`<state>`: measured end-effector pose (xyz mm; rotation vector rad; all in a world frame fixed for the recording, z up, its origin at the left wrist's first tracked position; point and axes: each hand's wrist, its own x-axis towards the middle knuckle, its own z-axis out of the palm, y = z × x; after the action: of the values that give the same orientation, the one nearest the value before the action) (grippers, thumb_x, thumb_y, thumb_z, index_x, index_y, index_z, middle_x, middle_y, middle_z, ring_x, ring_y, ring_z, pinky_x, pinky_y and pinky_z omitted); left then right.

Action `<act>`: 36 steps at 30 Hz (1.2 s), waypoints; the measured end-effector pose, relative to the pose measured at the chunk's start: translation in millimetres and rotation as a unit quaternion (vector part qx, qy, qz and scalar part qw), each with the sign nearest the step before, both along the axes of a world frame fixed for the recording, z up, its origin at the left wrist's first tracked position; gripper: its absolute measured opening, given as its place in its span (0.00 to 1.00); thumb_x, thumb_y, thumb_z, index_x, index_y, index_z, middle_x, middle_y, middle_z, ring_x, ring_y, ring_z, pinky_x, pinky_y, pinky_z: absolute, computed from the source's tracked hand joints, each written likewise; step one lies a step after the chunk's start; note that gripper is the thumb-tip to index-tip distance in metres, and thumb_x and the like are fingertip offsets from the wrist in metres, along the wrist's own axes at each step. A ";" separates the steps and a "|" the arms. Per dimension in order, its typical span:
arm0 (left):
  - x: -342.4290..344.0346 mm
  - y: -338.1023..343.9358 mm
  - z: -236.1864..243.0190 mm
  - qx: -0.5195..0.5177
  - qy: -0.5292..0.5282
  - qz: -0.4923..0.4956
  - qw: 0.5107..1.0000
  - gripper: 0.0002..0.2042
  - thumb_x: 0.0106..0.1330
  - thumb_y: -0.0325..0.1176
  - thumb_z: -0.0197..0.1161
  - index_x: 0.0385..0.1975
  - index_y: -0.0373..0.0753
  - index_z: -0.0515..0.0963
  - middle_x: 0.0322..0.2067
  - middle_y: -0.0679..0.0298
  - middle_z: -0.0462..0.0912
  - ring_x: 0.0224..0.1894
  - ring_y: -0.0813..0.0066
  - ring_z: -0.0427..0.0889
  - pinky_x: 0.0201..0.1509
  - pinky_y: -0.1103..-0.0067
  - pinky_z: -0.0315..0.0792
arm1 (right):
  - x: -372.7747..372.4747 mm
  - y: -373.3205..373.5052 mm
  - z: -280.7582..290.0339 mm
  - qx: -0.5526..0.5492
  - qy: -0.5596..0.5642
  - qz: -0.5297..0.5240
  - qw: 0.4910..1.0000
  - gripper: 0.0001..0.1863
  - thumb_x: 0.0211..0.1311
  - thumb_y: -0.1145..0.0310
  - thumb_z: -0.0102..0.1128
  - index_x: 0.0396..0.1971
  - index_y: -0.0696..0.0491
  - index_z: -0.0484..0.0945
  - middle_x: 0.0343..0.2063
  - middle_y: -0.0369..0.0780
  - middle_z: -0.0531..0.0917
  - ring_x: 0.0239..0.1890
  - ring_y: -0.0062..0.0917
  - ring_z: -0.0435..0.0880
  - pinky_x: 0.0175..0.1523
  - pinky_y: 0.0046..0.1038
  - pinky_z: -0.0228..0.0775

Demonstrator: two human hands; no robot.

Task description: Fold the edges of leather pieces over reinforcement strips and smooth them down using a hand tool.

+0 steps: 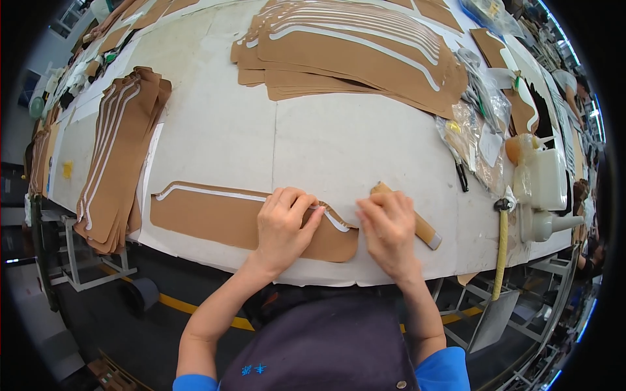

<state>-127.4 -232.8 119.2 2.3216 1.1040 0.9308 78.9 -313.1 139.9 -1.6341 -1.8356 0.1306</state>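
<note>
A long tan leather-like panel (208,218) with a white strip (208,193) along its upper edge lies near the front edge of the white table (313,143). My left hand (283,228) rests on the panel's right part, fingertips pressing the white strip at its curved end. My right hand (389,231) sits just right of the panel's end, fingers curled at the strip's tip. A wooden-handled tool (424,229) lies under and behind my right hand; whether the hand grips it I cannot tell.
A stack of similar tan panels (114,163) lies at the left, a larger fanned pile (358,52) at the back. Plastic bags with small parts (476,130), a white container (548,179) and a hammer-like tool (501,247) sit at the right edge.
</note>
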 end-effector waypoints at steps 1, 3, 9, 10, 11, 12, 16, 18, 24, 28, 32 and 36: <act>3.9 -0.6 1.2 -0.010 0.008 0.015 1.000 0.07 0.60 0.28 0.76 0.35 0.39 0.84 0.36 0.63 0.83 0.40 0.62 0.83 0.43 0.67 0.76 | -7.9 4.6 -4.6 0.018 0.002 0.017 1.000 0.12 0.58 0.76 0.71 0.42 0.54 0.84 0.40 0.39 0.81 0.45 0.35 0.78 0.50 0.40 0.66; 10.6 -2.5 3.5 -0.013 0.017 0.036 0.999 0.07 0.60 0.29 0.76 0.34 0.40 0.83 0.35 0.64 0.83 0.40 0.62 0.82 0.44 0.67 0.76 | -17.4 9.3 -8.8 0.007 -0.009 0.030 0.999 0.12 0.59 0.76 0.71 0.43 0.54 0.85 0.40 0.39 0.81 0.44 0.34 0.78 0.50 0.39 0.66; 23.3 -16.3 0.3 0.009 0.052 0.120 0.991 0.08 0.59 0.29 0.75 0.34 0.41 0.82 0.35 0.67 0.82 0.40 0.64 0.82 0.45 0.67 0.72 | -26.6 13.3 -19.0 0.010 -0.011 0.060 0.998 0.11 0.59 0.75 0.67 0.43 0.56 0.84 0.39 0.40 0.80 0.43 0.34 0.78 0.49 0.39 0.67; 25.1 -18.0 -0.3 0.014 0.062 0.139 0.988 0.08 0.59 0.29 0.76 0.34 0.42 0.82 0.35 0.67 0.82 0.41 0.64 0.81 0.46 0.67 0.71 | -26.3 12.4 -20.3 0.013 -0.015 0.059 0.998 0.12 0.58 0.75 0.65 0.43 0.57 0.84 0.39 0.40 0.80 0.44 0.35 0.78 0.50 0.39 0.67; 26.5 -18.8 -1.4 0.013 0.065 0.139 0.988 0.08 0.59 0.29 0.76 0.34 0.42 0.82 0.35 0.67 0.82 0.41 0.64 0.81 0.46 0.67 0.71 | -25.9 11.6 -21.5 0.016 -0.019 0.058 0.998 0.13 0.58 0.75 0.64 0.44 0.57 0.84 0.40 0.40 0.80 0.44 0.35 0.79 0.50 0.39 0.68; 27.4 -19.1 -2.6 0.007 0.060 0.148 0.987 0.08 0.59 0.29 0.76 0.34 0.42 0.82 0.36 0.67 0.82 0.41 0.65 0.81 0.46 0.67 0.71 | -25.1 11.2 -22.2 0.016 -0.016 0.058 0.998 0.13 0.58 0.75 0.64 0.44 0.57 0.84 0.40 0.40 0.80 0.44 0.35 0.79 0.50 0.39 0.68; 30.2 -21.7 -2.4 -0.007 0.054 0.171 0.984 0.08 0.59 0.28 0.76 0.34 0.42 0.83 0.38 0.67 0.83 0.41 0.65 0.81 0.45 0.67 0.71 | -21.9 8.7 -24.0 0.022 -0.008 0.073 0.997 0.16 0.57 0.75 0.63 0.46 0.58 0.84 0.42 0.41 0.80 0.46 0.36 0.79 0.52 0.40 0.69; 30.3 -22.0 -3.0 -0.010 0.055 0.172 0.983 0.08 0.59 0.28 0.76 0.34 0.42 0.83 0.38 0.66 0.83 0.41 0.65 0.81 0.46 0.67 0.72 | -20.5 8.4 -24.5 0.021 -0.004 0.075 0.997 0.16 0.57 0.75 0.63 0.47 0.58 0.84 0.42 0.41 0.80 0.46 0.36 0.79 0.53 0.40 0.69; 32.0 -19.9 0.9 -0.019 0.070 0.168 0.983 0.08 0.58 0.27 0.76 0.34 0.42 0.83 0.38 0.66 0.83 0.41 0.64 0.81 0.45 0.67 0.73 | -21.0 9.9 -25.3 0.025 -0.017 0.079 0.996 0.17 0.57 0.74 0.64 0.47 0.61 0.84 0.42 0.42 0.80 0.47 0.36 0.80 0.52 0.41 0.69; 33.5 -17.8 5.6 -0.010 0.091 0.159 0.983 0.08 0.58 0.27 0.75 0.34 0.42 0.82 0.38 0.65 0.82 0.41 0.63 0.81 0.45 0.66 0.73 | -22.6 9.8 -24.2 0.021 -0.012 0.080 0.997 0.17 0.55 0.75 0.66 0.47 0.61 0.84 0.42 0.42 0.80 0.46 0.36 0.80 0.51 0.42 0.68; 34.4 -18.2 2.0 0.024 0.100 0.156 0.982 0.08 0.57 0.28 0.75 0.34 0.42 0.82 0.36 0.66 0.81 0.39 0.65 0.80 0.42 0.67 0.69 | -23.0 10.1 -24.6 0.020 -0.013 0.084 0.996 0.16 0.59 0.75 0.64 0.46 0.64 0.83 0.42 0.44 0.80 0.47 0.36 0.80 0.52 0.42 0.69; 35.3 -20.7 -3.0 0.001 0.076 0.161 0.984 0.09 0.57 0.26 0.74 0.36 0.42 0.81 0.37 0.66 0.80 0.41 0.65 0.79 0.44 0.67 0.68 | -24.8 10.0 -24.7 0.023 -0.012 0.078 0.997 0.15 0.59 0.75 0.64 0.46 0.64 0.83 0.42 0.44 0.80 0.47 0.36 0.80 0.52 0.42 0.69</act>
<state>-92.1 -253.5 116.1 2.2871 1.5767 0.8742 54.1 -303.2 115.2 -1.4663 -1.9686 0.1365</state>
